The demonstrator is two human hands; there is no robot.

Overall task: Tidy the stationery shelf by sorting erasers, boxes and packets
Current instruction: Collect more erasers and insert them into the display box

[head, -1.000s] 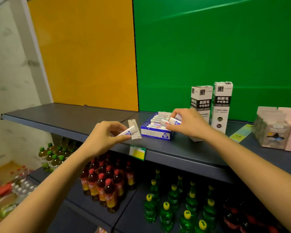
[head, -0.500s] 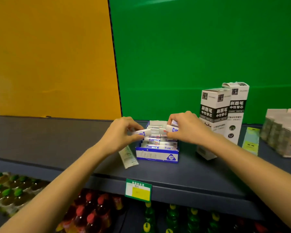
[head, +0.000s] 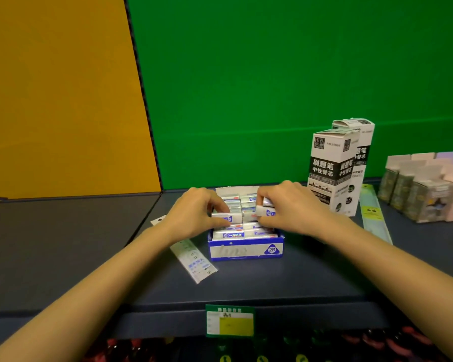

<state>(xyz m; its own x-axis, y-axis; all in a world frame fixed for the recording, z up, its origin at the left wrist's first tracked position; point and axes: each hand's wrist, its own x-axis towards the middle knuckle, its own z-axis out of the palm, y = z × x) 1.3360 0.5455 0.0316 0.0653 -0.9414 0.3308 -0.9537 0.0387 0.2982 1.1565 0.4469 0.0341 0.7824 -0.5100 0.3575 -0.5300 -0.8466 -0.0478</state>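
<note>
A blue and white eraser box (head: 245,250) marked 2B stands open on the dark shelf (head: 63,252), packed with several white erasers. My left hand (head: 194,215) grips a white eraser (head: 226,217) over the box's left row. Over the right row, my right hand (head: 293,210) pinches another white eraser (head: 266,211). A flat white packet (head: 194,259) lies on the shelf left of the box, partly under my left wrist.
Two tall black and white refill boxes (head: 332,168) stand right of the eraser box. A long green packet (head: 374,212) lies flat beside them, with pale cartons (head: 426,192) at far right. A green and yellow price tag (head: 230,321) hangs on the shelf's front edge.
My left hand has carried its eraser from beside the flat packet to over the box. The view has moved closer and more square to the shelf.
</note>
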